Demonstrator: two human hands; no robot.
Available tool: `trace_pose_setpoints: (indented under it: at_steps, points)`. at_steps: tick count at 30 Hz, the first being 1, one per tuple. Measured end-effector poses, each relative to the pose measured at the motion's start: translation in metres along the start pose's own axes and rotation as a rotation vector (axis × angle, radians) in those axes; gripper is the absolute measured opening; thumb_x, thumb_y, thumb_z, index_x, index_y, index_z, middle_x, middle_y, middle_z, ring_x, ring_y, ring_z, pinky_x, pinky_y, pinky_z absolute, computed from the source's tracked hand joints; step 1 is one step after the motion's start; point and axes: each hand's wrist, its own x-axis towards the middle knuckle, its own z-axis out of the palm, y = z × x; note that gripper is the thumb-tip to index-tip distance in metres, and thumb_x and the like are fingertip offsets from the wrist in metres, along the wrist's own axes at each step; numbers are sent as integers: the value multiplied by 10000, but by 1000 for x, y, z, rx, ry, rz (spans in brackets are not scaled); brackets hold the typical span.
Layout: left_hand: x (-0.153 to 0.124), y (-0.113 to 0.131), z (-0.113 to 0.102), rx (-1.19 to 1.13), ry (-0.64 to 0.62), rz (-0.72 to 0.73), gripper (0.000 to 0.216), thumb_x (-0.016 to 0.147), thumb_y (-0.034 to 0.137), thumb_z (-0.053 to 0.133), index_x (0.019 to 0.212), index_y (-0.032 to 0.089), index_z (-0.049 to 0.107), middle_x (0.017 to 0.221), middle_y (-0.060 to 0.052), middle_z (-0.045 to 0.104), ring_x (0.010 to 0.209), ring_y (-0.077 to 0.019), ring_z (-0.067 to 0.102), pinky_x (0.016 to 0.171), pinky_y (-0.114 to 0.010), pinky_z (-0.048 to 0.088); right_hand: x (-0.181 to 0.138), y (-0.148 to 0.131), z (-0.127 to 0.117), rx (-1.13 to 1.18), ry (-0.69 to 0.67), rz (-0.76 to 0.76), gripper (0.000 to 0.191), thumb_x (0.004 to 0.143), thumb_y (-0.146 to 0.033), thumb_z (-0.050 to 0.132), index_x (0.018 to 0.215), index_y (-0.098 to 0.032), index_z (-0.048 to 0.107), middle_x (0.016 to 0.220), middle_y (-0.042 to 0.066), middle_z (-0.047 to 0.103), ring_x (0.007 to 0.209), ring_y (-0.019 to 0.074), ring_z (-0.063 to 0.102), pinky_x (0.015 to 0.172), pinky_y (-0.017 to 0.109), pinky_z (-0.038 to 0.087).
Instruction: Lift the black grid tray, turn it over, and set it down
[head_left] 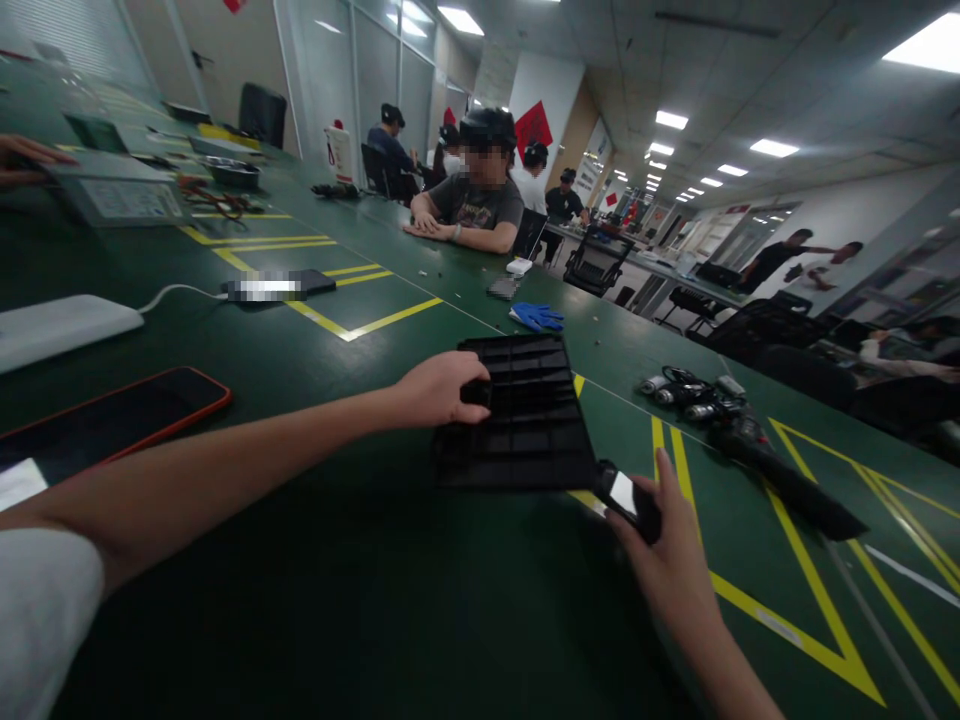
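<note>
A black plastic grid tray lies flat on the green table in front of me. My left hand rests on the tray's left edge, fingers curled around a small black part there. My right hand is closed on a small black block with a shiny silver face, held at the tray's near right corner.
A red-edged phone and a white device lie at the left. A black power tool and cylindrical parts lie to the right, a blue glove beyond the tray. Several people sit further along the table.
</note>
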Motion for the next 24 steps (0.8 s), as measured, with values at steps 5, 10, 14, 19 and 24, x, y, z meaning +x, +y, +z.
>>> trace_pose_setpoints:
  at_steps: [5, 10, 14, 19, 24]
  points:
    - [7, -59, -4, 164, -89, -259, 388, 729, 382, 574, 1007, 112, 589, 1012, -119, 597, 946, -253, 542, 778, -309, 397, 15, 39, -8, -150, -41, 278, 841, 780, -456, 494, 1427, -142, 57, 1106, 118, 593, 1046, 345, 454, 856, 504, 402]
    - [10, -77, -1, 198, -140, -295, 450, 757, 425, 550, 1043, 80, 585, 1032, -143, 595, 967, -266, 538, 808, -327, 400, 17, 53, -4, -274, -89, 286, 809, 781, -474, 470, 1413, -109, 120, 1116, 132, 584, 1049, 364, 467, 867, 528, 408]
    - [8, -45, -4, 109, 81, -223, 383, 876, 296, 363, 1082, 39, 558, 1032, -163, 576, 994, -247, 522, 878, -359, 391, 9, 28, -4, -341, 75, 63, 719, 803, -463, 451, 1358, -50, 256, 1234, 217, 471, 1165, 383, 393, 938, 560, 357]
    - [-16, 32, 20, -193, -8, 154, 448, 779, -2, 314, 1166, 106, 512, 1055, -106, 591, 973, -167, 544, 872, -313, 432, -18, -23, 13, -247, -15, -280, 624, 835, -379, 469, 1367, -134, 253, 1312, 165, 443, 1230, 320, 380, 1002, 556, 338]
    - [-28, 51, 53, -224, -290, 412, 533, 743, -17, 399, 1245, 149, 468, 1351, -106, 446, 1271, -192, 364, 1069, -404, 268, -31, -38, 23, -220, -256, -362, 448, 869, -310, 422, 1299, -186, 397, 1300, 108, 488, 1210, 277, 443, 990, 526, 394]
